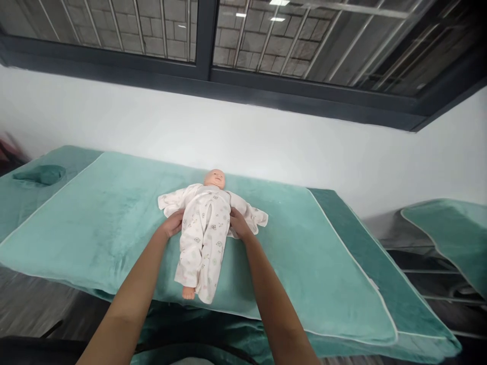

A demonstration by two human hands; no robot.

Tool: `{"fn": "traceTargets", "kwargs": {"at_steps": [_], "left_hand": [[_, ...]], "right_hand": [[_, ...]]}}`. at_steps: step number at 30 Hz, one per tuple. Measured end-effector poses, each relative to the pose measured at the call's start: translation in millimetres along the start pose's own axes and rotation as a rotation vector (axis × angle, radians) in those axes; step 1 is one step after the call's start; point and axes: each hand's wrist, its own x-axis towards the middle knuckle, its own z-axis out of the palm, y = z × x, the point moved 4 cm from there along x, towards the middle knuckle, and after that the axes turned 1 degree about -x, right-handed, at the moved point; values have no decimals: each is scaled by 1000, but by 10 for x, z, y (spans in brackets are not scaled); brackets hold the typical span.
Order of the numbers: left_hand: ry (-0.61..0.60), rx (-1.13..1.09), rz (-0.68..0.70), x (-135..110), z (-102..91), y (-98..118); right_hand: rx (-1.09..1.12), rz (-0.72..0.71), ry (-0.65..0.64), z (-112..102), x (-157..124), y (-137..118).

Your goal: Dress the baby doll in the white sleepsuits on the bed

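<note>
A baby doll [215, 178] lies on its back on the green bed cover, head toward the wall. It wears a white printed top [249, 210] with the sleeves spread out to both sides. White patterned baby trousers [205, 228] lie over its front, high up on the body. One bare foot [188, 292] shows below the left trouser leg; the other foot is hidden. At the left side of the trousers, my left hand [174, 223] is closed on the cloth. My right hand [239, 223] grips the opposite side, its fingertips partly hidden by the fabric.
The padded bed [335, 294] stands against a white wall [266, 137] below a dark-framed window [205, 71]. A face hole [41, 175] is at its left end. Another green-covered piece of furniture [452, 223] stands at the right.
</note>
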Motion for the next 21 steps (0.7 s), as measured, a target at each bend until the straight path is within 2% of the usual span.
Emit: {"fn": "traceTargets", "kwargs": {"at_steps": [5,11,17,21], "left_hand": [[-47,75,-11,4,21,33],[-82,51,15,26,17,34],[-15,25,25,8,13,-18],[26,35,78,-8,123,9]], "right_hand": [[-129,-56,90,-30,58,-22],[-251,-156,73,-18,59,-47],[-252,-181,157,9,9,-37],[-254,-179,186,13,15,-52]]}}
